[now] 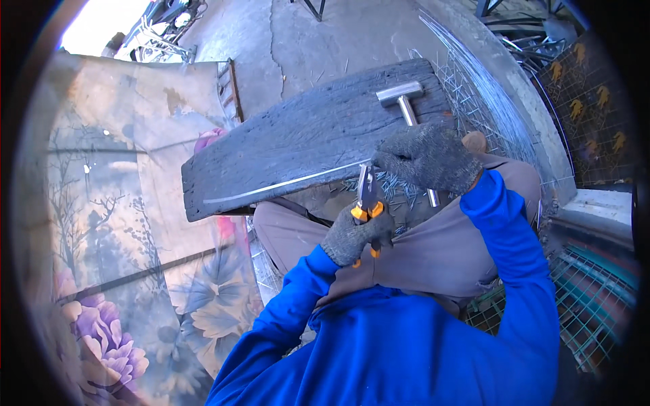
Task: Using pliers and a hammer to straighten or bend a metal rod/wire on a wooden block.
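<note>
Pliers with yellow-and-black handles (369, 211) are gripped in my left hand (355, 238), which wears a dark grey glove. Their jaws point up toward the near edge of a dark, worn wooden plank (298, 135). A thin, pale metal strip (284, 184) lies along that edge, its right end close to the jaws. My gloved right hand (428, 160) is closed just right of the jaws; its fingertips hide whatever they pinch. Beneath this hand passes the shaft of a steel hammer (401, 93), whose head rests on the plank.
Cut wire pieces (399, 189) lie below the plank, and long thin rods (484, 88) are heaped at the right. A flowered sheet (169, 223) covers the left side. Green wire mesh (582, 298) stands at lower right. A brown rounded piece (475, 141) sits beside my right wrist.
</note>
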Demonstrator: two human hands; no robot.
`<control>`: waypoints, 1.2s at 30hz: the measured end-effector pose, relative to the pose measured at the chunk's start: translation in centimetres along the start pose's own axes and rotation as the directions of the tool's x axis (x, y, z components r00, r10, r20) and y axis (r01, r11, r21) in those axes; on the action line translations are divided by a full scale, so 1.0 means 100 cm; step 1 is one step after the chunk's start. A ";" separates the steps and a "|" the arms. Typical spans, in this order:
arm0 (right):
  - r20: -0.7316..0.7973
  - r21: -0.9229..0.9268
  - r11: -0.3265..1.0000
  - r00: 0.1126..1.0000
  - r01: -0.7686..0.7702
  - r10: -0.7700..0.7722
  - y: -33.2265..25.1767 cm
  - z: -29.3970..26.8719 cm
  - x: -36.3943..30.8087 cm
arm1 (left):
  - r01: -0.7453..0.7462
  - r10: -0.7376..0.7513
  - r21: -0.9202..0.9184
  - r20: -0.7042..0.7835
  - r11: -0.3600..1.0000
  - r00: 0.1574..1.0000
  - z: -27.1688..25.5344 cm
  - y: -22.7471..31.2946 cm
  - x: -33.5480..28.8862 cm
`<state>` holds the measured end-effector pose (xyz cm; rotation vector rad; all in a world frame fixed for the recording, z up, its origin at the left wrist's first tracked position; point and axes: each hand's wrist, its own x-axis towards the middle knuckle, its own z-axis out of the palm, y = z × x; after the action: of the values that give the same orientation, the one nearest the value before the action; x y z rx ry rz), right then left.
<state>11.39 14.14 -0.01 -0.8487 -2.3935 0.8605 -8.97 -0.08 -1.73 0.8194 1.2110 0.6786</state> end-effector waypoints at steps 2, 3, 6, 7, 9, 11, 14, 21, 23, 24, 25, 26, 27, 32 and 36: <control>0.002 0.063 0.998 1.000 -0.016 0.016 -0.004 -0.002 0.000 | 0.020 -0.011 -0.057 0.164 0.998 0.986 -0.001 0.003 -0.003; 0.004 0.131 0.991 0.999 -0.038 0.038 -0.007 -0.002 0.000 | 0.022 -0.013 -0.056 0.163 0.998 0.987 -0.001 0.007 -0.006; 0.043 0.286 0.957 0.998 -0.051 0.041 -0.008 -0.007 0.003 | 0.032 -0.009 -0.112 0.198 0.993 0.980 -0.001 0.017 -0.011; 0.045 0.285 0.957 0.998 -0.047 0.035 -0.009 -0.006 0.003 | 0.031 0.047 -0.263 0.284 0.964 0.958 0.001 0.016 -0.013; 0.066 0.440 0.896 0.997 -0.064 0.038 -0.014 -0.005 0.003 | 0.040 0.119 -0.409 0.357 0.912 0.927 0.005 0.015 -0.014; 0.106 0.466 0.877 0.991 -0.118 0.077 -0.014 -0.001 0.001 | 0.110 0.155 -0.526 0.434 0.843 0.887 0.010 0.014 -0.013; 0.143 0.483 0.859 0.983 -0.172 0.117 -0.005 0.005 -0.001 | 0.055 0.072 -0.355 0.335 0.933 0.939 0.007 0.007 -0.010; -0.028 0.044 0.993 0.994 0.107 -0.106 -0.004 0.008 0.006 | -0.118 0.119 0.026 -0.028 0.993 0.992 0.003 -0.009 -0.006; -0.032 -0.002 0.992 0.991 0.128 -0.128 -0.004 0.006 0.002 | -0.182 0.185 0.045 -0.058 0.982 0.981 0.002 -0.019 0.001; -0.045 -0.048 0.988 0.988 0.145 -0.147 -0.003 0.004 0.001 | -0.242 0.248 0.075 -0.081 0.967 0.965 0.001 -0.017 0.003; -0.048 -0.048 0.988 0.988 0.147 -0.149 -0.003 0.004 0.001 | -0.244 0.251 0.078 -0.082 0.967 0.965 -0.002 -0.014 0.002; -0.041 0.042 0.994 0.994 0.099 -0.097 -0.002 0.004 0.001 | -0.090 0.090 0.025 0.034 0.996 0.995 -0.008 -0.009 -0.001; -0.027 0.134 0.990 0.999 0.048 -0.044 -0.003 0.005 0.001 | 0.075 -0.072 -0.011 0.155 0.997 0.985 -0.010 -0.006 -0.004; 0.105 0.440 0.890 0.991 -0.117 0.079 -0.010 0.009 0.003 | -0.043 0.166 -0.353 0.326 0.934 0.931 0.001 -0.001 -0.011; 0.147 0.270 0.956 0.986 -0.111 0.073 -0.010 -0.004 0.002 | 0.044 0.007 -0.213 0.232 0.976 0.973 -0.003 0.000 -0.009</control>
<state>11.10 13.87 1.01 -0.8171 -2.2848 1.2945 -9.49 -0.74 -1.29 0.6825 0.9149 0.6667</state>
